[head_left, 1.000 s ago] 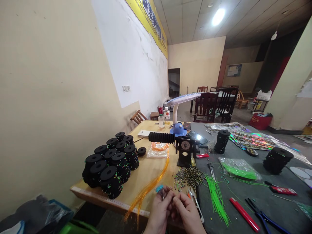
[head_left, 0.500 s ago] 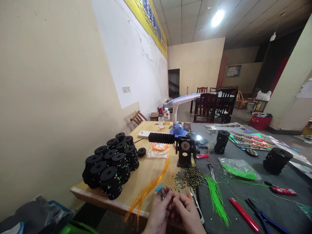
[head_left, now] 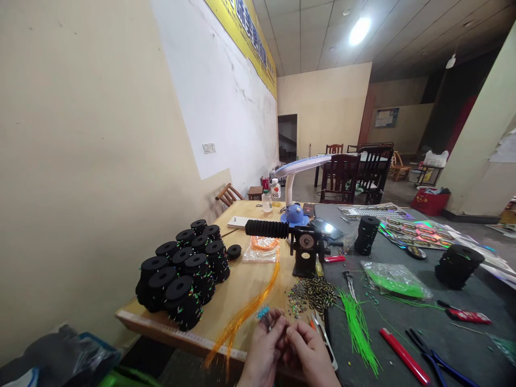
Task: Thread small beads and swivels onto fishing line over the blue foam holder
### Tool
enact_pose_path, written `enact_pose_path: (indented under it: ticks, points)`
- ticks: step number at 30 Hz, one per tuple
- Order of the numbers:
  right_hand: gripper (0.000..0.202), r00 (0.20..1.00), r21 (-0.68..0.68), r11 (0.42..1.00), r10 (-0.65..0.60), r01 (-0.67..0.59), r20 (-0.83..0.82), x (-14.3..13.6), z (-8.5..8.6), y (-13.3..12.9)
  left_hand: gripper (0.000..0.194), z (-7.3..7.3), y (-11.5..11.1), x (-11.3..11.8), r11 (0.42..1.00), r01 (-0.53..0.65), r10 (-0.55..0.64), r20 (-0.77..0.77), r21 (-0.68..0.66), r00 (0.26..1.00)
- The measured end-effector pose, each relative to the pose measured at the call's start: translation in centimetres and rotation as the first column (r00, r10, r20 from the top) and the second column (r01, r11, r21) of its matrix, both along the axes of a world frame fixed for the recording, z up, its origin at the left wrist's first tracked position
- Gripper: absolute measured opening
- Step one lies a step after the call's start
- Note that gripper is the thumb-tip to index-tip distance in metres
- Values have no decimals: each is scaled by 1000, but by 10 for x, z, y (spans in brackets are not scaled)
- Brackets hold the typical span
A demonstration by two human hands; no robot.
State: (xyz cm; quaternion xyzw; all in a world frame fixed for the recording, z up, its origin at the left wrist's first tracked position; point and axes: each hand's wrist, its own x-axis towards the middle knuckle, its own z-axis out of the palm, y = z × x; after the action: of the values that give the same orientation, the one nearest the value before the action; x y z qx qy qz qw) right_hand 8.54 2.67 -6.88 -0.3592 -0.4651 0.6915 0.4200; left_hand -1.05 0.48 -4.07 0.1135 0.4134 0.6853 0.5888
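Observation:
Close together at the table's front edge, my left hand (head_left: 266, 339) and my right hand (head_left: 303, 344) are both closed in a pinch. Out of the left fingers sticks a small bunch of thin pieces with light-blue tips (head_left: 263, 313). What the right fingertips pinch is too small to make out. Just beyond the hands lies a pile of small dark and gold beads (head_left: 318, 293). Orange strands (head_left: 245, 309) trail over the wood to the left, and pliers with orange-and-white handles (head_left: 323, 336) lie by my right hand.
Stacked black foam spools (head_left: 179, 290) crowd the table's left side. A black winding device (head_left: 306, 250) stands ahead, a blue-based lamp (head_left: 295, 215) behind it. On the grey mat (head_left: 363, 306) are green strands (head_left: 358, 333), a red tube (head_left: 404, 355) and dark-blue-handled pliers (head_left: 431, 352).

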Motion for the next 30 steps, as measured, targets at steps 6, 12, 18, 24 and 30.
enact_pose_path:
  ticks: [6,12,18,24,30]
  points:
    - [54,1000,11,1000,-2,2,-7,0,0,-1,49,2,-2,1,999,24,-24,0,23,1000]
    - [56,999,10,1000,4,-4,38,0,1,0,51,5,-2,1,999,27,-26,-24,21,999]
    - [57,1000,-7,1000,-4,4,9,-1,2,-1,49,-6,0,1,1000,-4,4,-6,23,1000]
    - [57,1000,-21,1000,9,-9,20,0,4,0,48,-10,1,1,999,-6,7,-24,45,1000]
    - [58,1000,-25,1000,-11,12,14,-1,5,0,52,-2,-1,2,1000,17,-17,-33,19,999]
